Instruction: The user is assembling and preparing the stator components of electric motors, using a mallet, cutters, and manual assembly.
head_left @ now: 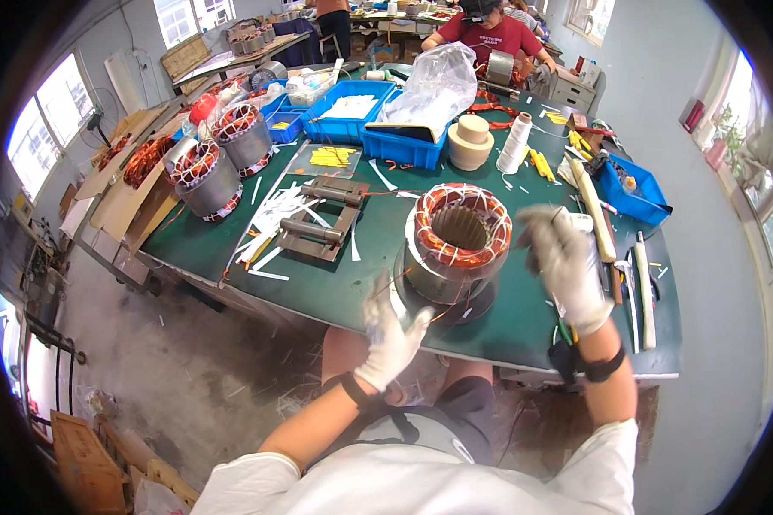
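Copper-wound stator (447,286) near the surface's (318,287) front edge: left hand (391,339) wide, blurred right hand (569,268) we can't tell, so we'd best spare those leads (441,315).

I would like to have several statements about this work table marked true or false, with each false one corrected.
1. The wound stator stands between the left hand and the right hand. True.
2. Both hands are bare. False: both are gloved.
3. At least two other stators stand further left. True.
4. The plastic bag lies under the green table. False: it lies on top, over a blue bin.
5. The right hand grips the white thread cone. False: they are apart.
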Available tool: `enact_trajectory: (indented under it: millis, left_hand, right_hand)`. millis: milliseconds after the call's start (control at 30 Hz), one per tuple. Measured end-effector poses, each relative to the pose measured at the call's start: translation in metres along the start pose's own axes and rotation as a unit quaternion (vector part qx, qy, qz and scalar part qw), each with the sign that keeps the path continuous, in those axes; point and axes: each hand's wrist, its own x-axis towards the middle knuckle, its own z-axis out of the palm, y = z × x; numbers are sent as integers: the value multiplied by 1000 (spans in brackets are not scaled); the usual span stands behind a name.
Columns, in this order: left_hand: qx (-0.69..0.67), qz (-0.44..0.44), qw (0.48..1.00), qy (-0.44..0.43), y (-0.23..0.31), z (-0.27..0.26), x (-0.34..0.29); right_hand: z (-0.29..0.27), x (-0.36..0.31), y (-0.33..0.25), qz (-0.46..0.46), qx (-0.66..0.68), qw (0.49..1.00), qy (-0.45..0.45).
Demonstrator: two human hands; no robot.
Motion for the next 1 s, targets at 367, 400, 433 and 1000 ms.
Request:
enact_trajectory:
  millis: [367,400,433,1000]
  left_hand:
    - [-419,-174,848,-274,7,-15,184]
    - [-433,-115,838,-311,-3,-9,205]
    - [-467,-144,820,-298,6,-8,218]
    - [-19,359,929,86,35,-90,101]
  right_hand:
    - [-88,2,-60,-220,212,915,264]
    - [-99,-7,-58,-237,215,907,275]
    - [-109,-13,-51,-224,189,913,283]
    - [-211,27,309,265,-438,845,155]
